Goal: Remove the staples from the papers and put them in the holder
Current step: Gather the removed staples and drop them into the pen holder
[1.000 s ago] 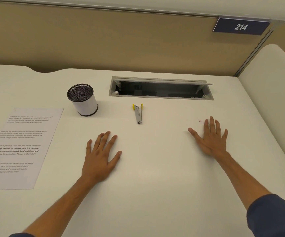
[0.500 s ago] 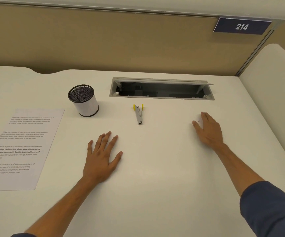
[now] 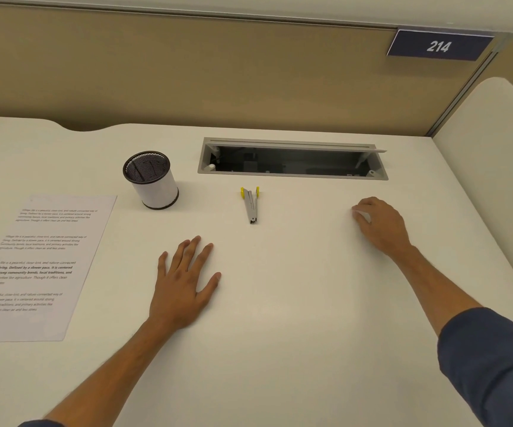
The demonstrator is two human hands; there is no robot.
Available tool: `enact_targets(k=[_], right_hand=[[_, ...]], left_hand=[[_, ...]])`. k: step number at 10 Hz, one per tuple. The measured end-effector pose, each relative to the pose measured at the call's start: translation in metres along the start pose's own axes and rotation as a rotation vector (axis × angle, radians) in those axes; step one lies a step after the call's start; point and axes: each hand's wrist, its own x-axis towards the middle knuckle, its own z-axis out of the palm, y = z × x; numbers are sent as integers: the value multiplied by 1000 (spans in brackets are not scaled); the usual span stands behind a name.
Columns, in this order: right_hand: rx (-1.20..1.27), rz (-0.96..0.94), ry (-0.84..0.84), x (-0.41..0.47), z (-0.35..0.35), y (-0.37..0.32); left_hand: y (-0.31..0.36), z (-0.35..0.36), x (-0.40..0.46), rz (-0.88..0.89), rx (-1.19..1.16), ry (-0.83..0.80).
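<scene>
A sheet of printed paper [image 3: 42, 266] lies flat at the table's left edge. Behind it to the right stands the holder [image 3: 153, 183], a white cup with a black mesh inside. A grey staple remover [image 3: 251, 204] with yellow tips lies at mid table, in front of the cable slot. My left hand [image 3: 184, 285] rests flat on the table with fingers spread, below and left of the remover. To the remover's right, my right hand [image 3: 378, 223] has its fingers curled together, tips pressed on the table. Whatever is under those tips is hidden.
An open grey cable slot [image 3: 292, 158] is sunk into the table behind the remover. A tan partition wall [image 3: 218, 81] with a "214" sign [image 3: 438, 46] runs along the back. A white side panel [image 3: 492, 155] closes off the right.
My right hand slid forward and left, and its spread fingers curled together over a small dark speck on the table. My left hand stayed flat in place.
</scene>
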Motion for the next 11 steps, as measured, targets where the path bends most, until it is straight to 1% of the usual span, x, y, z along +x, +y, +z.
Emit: enact_targets(k=[1, 2, 3, 4, 5, 7, 9, 10, 11], right_hand=[[43, 55, -2, 2, 3, -2], [103, 150, -4, 4, 1, 0], [119, 109, -27, 3, -3, 4], [67, 44, -105, 1, -4, 7], [67, 33, -93, 1, -2, 9], [171, 43, -10, 4, -3, 7], [117, 54, 16, 3, -1, 4], [2, 38, 30, 2, 6, 1], [-40, 40, 64, -2, 10, -1]], left_hand=[[0, 0, 0, 2, 6, 0], [-1, 0, 0, 0, 3, 1], [0, 0, 0, 3, 2, 4], [-2, 1, 0, 0, -3, 7], [-1, 2, 0, 2, -4, 12], [-1, 1, -1, 2, 0, 19], [0, 1, 0, -2, -3, 15], [0, 1, 0, -3, 3, 9], [0, 1, 0, -5, 4, 8]])
